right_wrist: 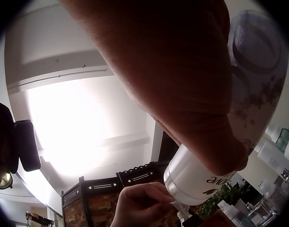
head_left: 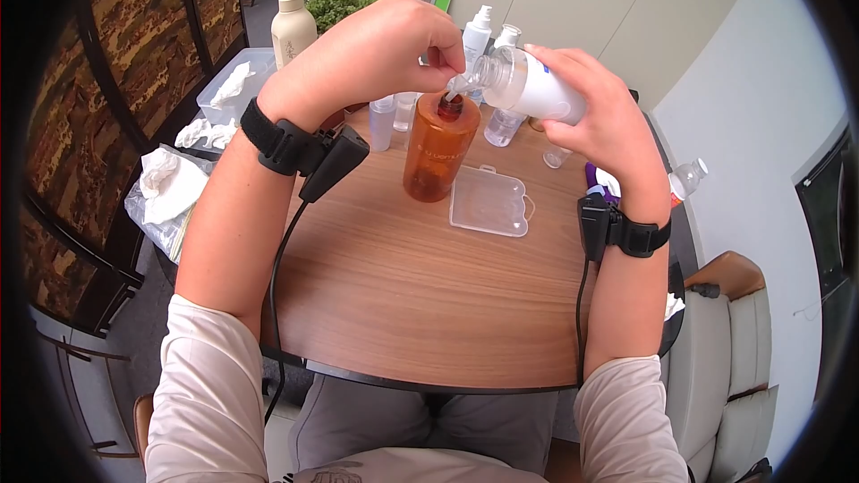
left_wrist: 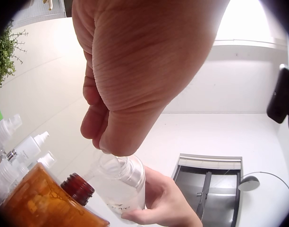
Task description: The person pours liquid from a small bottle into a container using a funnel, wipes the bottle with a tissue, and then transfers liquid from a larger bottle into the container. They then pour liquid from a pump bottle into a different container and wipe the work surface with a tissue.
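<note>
In the head view an amber bottle (head_left: 438,148) stands upright on the table, its neck uncapped. Over that neck my left hand (head_left: 389,49) pinches a small clear funnel (head_left: 459,84), partly hidden by the fingertips. My right hand (head_left: 601,105) grips a clear bottle with a white label (head_left: 541,91), tipped on its side with its mouth towards the funnel. The left wrist view shows the dark red threaded neck (left_wrist: 78,188) beside the clear bottle (left_wrist: 117,194). In the right wrist view the funnel (right_wrist: 181,207) hangs below the left fingertips.
A clear plastic case (head_left: 489,201) lies right of the amber bottle. Behind are several small bottles, a spray bottle (head_left: 476,40), a beige pump bottle (head_left: 293,22) and a plant (head_left: 340,2). Crumpled tissues (head_left: 174,183) and a clear bin (head_left: 224,80) sit at the left.
</note>
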Motion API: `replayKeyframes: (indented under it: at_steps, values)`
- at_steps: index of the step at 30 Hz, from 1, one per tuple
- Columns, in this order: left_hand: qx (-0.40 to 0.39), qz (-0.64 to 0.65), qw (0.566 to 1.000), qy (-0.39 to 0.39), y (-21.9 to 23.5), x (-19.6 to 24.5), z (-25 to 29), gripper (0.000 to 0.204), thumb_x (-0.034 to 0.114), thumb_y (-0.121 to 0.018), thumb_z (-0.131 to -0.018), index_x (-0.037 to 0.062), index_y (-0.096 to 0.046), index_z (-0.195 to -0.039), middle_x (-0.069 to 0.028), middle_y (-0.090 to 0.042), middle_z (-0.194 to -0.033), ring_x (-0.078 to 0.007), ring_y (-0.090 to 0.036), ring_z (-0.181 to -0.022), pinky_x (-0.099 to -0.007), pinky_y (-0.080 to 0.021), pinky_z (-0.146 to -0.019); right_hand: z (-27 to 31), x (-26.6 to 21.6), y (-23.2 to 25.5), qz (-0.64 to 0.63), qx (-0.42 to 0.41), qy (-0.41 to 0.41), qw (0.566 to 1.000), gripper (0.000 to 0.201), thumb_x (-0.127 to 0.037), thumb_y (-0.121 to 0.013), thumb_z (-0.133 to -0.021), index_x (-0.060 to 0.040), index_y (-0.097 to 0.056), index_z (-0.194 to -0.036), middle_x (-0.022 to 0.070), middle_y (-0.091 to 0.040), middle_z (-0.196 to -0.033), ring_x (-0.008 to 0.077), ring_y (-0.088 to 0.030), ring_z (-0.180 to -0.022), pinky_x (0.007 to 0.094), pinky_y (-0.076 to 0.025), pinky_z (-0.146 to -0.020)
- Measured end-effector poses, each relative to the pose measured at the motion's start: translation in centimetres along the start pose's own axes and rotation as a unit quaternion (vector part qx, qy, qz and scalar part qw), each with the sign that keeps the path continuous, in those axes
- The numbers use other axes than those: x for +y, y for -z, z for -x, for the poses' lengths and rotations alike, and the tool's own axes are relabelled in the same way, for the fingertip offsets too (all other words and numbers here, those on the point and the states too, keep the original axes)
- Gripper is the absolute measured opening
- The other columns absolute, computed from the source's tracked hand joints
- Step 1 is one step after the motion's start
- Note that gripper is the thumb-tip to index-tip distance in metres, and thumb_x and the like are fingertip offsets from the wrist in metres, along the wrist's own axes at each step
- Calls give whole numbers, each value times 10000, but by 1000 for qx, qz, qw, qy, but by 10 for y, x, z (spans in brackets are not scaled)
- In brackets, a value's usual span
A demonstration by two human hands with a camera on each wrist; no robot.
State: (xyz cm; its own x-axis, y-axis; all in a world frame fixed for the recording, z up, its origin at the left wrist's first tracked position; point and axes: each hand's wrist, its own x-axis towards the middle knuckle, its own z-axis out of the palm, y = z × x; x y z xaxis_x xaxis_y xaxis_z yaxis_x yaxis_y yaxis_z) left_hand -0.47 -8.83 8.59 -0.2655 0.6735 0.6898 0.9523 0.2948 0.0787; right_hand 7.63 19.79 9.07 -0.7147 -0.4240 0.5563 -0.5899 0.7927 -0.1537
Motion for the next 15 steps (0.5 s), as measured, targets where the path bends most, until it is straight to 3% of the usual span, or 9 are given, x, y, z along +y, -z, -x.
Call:
replayKeyframes:
  at_steps: [15]
  values:
    - [4,-1,1000,-6,-1,0,0,95,24,-792,-801,6,-751,-884,-109,-748,-846,-277,-733,-789,-346,-596,-720,0,1,1,3,5,11,1000,743,2,-757,-704,-134,-653,-1427,96,-688,-1271,316,-667,-1109,398,-558,-974]
